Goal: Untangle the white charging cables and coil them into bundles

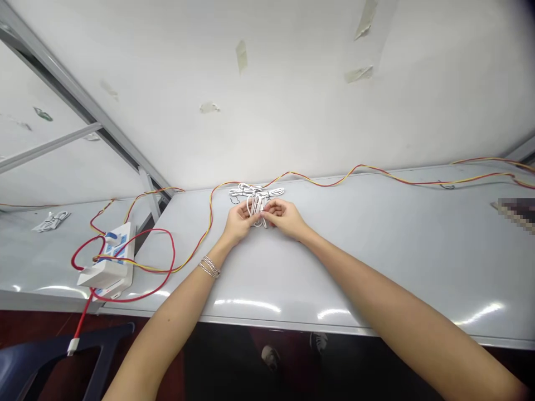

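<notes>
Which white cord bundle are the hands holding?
The front bundle, between the left hand and right hand; the back bundles and leftmost bundle lie unheld.

The worktop (267, 284) is pale grey, streaked with white glare near its front edge. The coiled cable (256, 205) over it is white, as are the cable bundles (273, 193) by its back edge, banded in black. Along that edge runs a twisted wire (360, 165) striped red and yellow. At the worktop's left end, the power strip (130, 245) is white with blue socket panels (121, 254), the looped cable (174, 250) plain red. The wall (292, 111) behind the worktop is off-white with beige tape (241, 55); the floor (167, 362) below is dark red.
</notes>
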The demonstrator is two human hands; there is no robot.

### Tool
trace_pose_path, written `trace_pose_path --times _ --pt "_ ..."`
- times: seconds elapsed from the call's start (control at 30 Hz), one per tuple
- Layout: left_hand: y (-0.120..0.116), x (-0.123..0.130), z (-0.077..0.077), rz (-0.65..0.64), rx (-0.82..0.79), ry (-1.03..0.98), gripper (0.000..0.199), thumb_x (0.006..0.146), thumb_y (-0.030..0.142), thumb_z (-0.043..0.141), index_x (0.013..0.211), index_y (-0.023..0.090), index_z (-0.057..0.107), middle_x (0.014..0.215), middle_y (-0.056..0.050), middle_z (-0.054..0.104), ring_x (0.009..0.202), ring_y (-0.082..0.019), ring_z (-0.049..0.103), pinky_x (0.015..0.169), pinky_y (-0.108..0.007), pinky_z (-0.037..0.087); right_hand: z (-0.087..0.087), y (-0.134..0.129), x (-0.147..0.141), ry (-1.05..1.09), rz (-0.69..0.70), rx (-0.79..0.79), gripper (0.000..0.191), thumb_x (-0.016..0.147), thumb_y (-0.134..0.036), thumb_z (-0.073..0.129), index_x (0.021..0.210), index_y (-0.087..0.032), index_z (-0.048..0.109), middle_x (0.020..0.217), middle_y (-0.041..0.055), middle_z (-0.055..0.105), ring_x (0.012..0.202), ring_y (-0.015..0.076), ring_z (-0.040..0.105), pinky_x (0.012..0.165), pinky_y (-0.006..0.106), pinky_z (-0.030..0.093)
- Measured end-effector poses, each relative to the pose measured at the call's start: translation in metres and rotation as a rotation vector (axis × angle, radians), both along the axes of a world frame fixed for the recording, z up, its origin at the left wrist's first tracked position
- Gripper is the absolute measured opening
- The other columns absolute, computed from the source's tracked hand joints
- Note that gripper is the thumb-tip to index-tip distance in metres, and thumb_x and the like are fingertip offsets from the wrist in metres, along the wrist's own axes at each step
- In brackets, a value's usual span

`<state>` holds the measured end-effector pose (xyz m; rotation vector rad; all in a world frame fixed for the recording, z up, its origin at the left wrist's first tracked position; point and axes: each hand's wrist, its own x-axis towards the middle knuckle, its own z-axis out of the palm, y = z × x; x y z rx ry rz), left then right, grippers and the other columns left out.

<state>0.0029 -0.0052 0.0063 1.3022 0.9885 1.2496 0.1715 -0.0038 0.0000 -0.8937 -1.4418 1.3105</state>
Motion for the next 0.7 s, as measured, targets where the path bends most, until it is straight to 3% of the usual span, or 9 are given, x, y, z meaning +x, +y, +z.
trace_pose_path --times 0.23,0.4,0.7 --pt "-0.001 0.001 0.004 0.039 0.027 0.021 0.051 0.054 0.027 0.091 0.100 0.015 0.070 0.094 -0.005 0.071 0.083 -0.018 0.064 0.082 -0.034 0.051 0.003 -0.001 0.002 -0.013 -0.013 -0.039 0.036 0.073 -0.046 0.074 0.095 -0.019 0.067 0.067 -0.0004 0.063 0.053 0.0124 0.054 0.053 0.027 0.045" --pt "-0.003 0.001 0.003 0.052 0.015 0.043 0.048 0.054 0.025 0.091 0.095 0.014 0.069 0.083 -0.002 0.067 0.078 -0.015 0.061 0.078 -0.031 0.050 0.006 -0.002 0.002 0.042 -0.018 -0.073 0.037 0.071 -0.049 0.076 0.088 -0.017 0.067 0.069 0.0006 0.063 0.053 0.0114 0.053 0.054 0.027 0.046" --pt "-0.003 0.000 0.005 0.061 0.010 0.030 0.038 0.070 0.038 0.083 0.096 0.014 0.070 0.092 -0.006 0.071 0.084 -0.018 0.064 0.083 -0.032 0.049 0.017 -0.006 0.007 0.103 0.058 -0.166 0.039 0.063 -0.045 0.083 0.085 -0.016 0.069 0.073 0.0001 0.064 0.057 0.0094 0.053 0.058 0.025 0.045"
